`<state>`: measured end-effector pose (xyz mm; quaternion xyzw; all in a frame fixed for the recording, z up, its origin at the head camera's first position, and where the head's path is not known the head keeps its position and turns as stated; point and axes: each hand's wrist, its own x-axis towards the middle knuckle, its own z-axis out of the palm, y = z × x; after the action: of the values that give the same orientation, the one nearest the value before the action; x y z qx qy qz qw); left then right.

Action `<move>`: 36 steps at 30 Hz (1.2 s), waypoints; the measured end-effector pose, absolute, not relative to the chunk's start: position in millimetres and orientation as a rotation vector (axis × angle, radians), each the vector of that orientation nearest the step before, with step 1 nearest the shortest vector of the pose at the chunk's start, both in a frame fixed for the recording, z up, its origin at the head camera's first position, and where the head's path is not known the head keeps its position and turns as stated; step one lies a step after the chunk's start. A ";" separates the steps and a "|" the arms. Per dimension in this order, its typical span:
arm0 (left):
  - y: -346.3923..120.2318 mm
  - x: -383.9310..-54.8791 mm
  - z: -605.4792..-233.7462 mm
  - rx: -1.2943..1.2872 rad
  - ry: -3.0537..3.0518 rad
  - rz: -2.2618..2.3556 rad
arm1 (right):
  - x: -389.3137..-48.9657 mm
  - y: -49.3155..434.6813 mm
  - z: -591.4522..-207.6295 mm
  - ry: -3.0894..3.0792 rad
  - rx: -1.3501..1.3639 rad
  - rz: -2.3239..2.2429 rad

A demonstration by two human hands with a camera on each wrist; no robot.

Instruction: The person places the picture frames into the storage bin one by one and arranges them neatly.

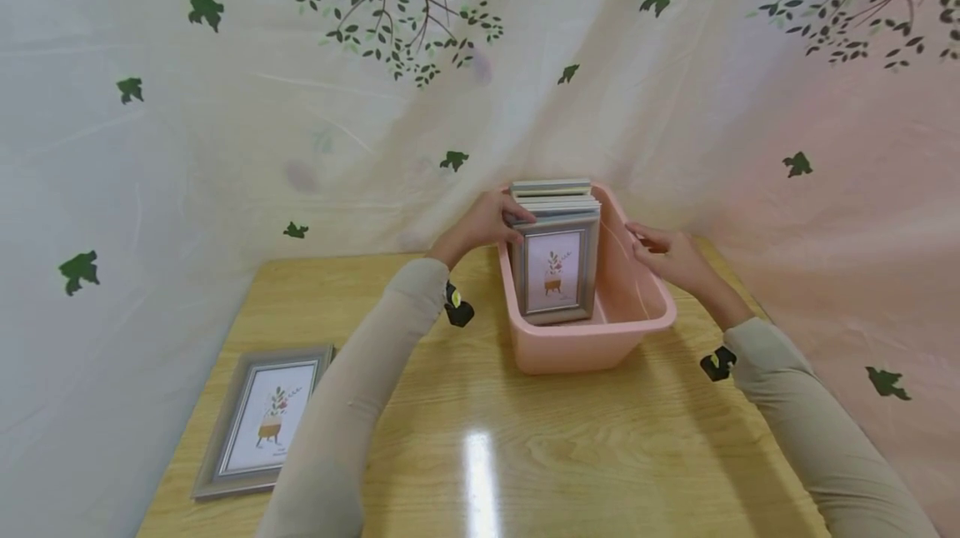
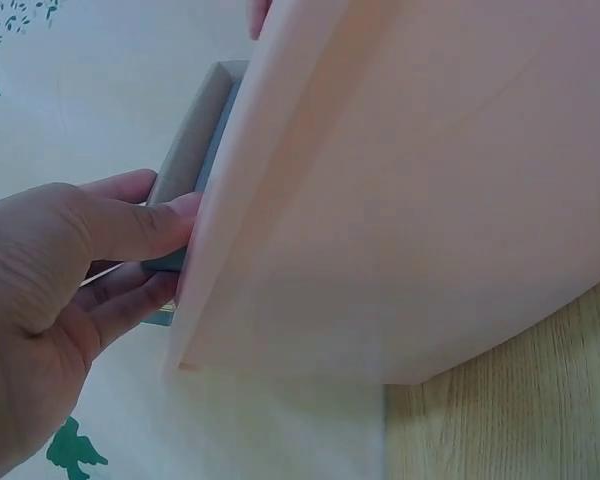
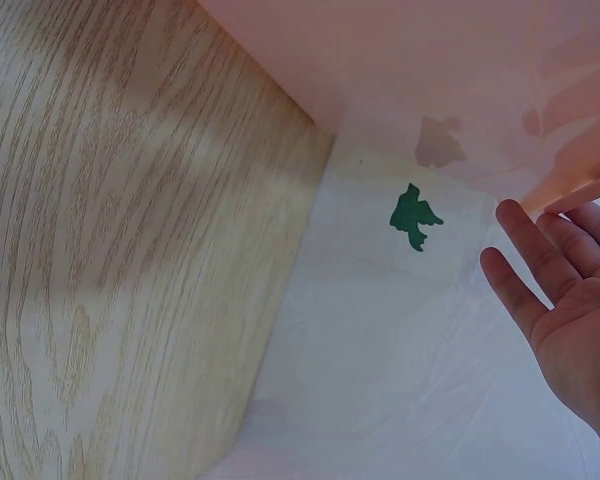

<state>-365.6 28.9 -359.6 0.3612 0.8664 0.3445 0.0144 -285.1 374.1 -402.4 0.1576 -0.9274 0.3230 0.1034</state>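
My left hand [image 1: 487, 221] holds the upper left corner of a grey picture frame [image 1: 592, 271] with a potted-plant print. In the left wrist view, the thumb and fingers pinch that picture frame's edge [image 2: 190, 140] beside the basin's rim. The frame stands upright in a pink plastic basin [image 1: 577, 351], in front of several other frames [image 1: 557, 203] stacked behind it. My right hand [image 1: 675, 259] touches the basin's right rim with its fingers extended. In the right wrist view, the right hand [image 3: 580, 300] shows fairly straight fingers; its thumb is hidden.
Another grey picture frame [image 1: 228, 430] with a similar print lies flat at the left of the wooden table [image 1: 570, 455], partly behind my left sleeve. A pale curtain [image 1: 360, 146] with leaf and bird prints hangs behind the table and at its sides.
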 end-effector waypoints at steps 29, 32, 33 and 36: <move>28.8 -366.1 -382.0 1.003 2.772 1.445 | -282.7 372.3 -401.2 -2.729 0.477 0.953; 28.9 -366.5 -384.1 1.004 2.771 1.482 | -283.0 372.5 -402.0 -2.736 0.462 0.948; 28.8 -366.8 -384.9 1.007 2.767 1.498 | -283.1 372.6 -402.2 -2.738 0.460 0.946; 28.4 -367.4 -387.6 1.017 2.749 1.549 | -283.3 372.1 -402.0 -2.746 0.456 0.947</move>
<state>-367.4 28.4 -387.6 0.3058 0.8260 0.4655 -0.0867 -283.3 372.1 -402.0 0.1543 -0.9292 0.3204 0.1007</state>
